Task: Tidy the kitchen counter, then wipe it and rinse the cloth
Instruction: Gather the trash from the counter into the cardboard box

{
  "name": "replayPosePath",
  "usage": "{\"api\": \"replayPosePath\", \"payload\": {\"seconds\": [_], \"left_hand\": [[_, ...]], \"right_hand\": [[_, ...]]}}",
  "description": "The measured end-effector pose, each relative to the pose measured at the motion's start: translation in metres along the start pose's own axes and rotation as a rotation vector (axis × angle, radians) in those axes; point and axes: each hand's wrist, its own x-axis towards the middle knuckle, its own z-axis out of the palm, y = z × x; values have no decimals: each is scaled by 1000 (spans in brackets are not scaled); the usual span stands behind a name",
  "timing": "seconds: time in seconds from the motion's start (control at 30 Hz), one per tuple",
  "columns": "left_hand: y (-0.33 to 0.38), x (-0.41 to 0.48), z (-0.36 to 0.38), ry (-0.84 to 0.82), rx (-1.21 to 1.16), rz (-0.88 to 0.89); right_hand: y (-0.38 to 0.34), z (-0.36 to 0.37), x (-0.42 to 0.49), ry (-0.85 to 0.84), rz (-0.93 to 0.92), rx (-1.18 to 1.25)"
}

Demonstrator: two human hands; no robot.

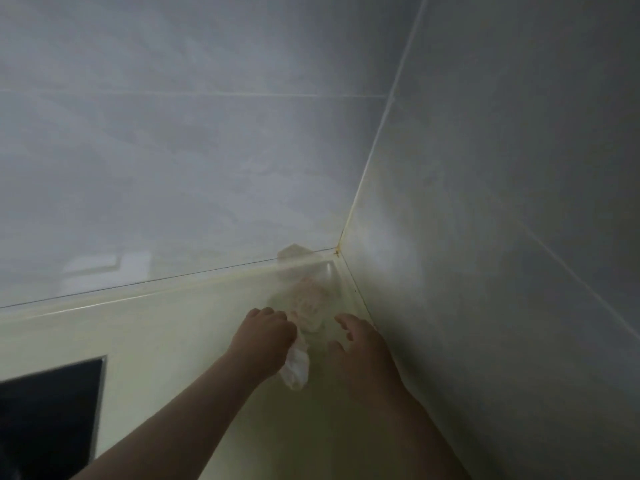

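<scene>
My left hand (265,337) grips a white cloth (298,367) that hangs below its palm, over the pale counter (173,334) near the back right corner. My right hand (360,348) hovers just to the right, fingers spread and relaxed, holding nothing. Between and beyond the two hands, in the corner, lies a blurred pale object with pinkish marks (308,303); I cannot tell what it is. Its reflection shows on the glossy back wall.
Grey tiled walls (207,150) meet at the corner (337,252) right behind the hands. A black hob (48,410) is set into the counter at the lower left. The right wall (502,271) runs close alongside my right forearm.
</scene>
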Motion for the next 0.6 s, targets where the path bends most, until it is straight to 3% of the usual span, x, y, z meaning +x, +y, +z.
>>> {"api": "replayPosePath", "payload": {"seconds": [0.2, 0.37, 0.6], "left_hand": [[-24, -15, 1, 151, -173, -168], [-40, -18, -5, 197, -450, -332], [-59, -17, -1, 219, -490, -374]], "right_hand": [[-24, 12, 44, 56, -54, 73], [9, 53, 107, 57, -45, -26], [-25, 48, 100, 96, -32, -165]]}}
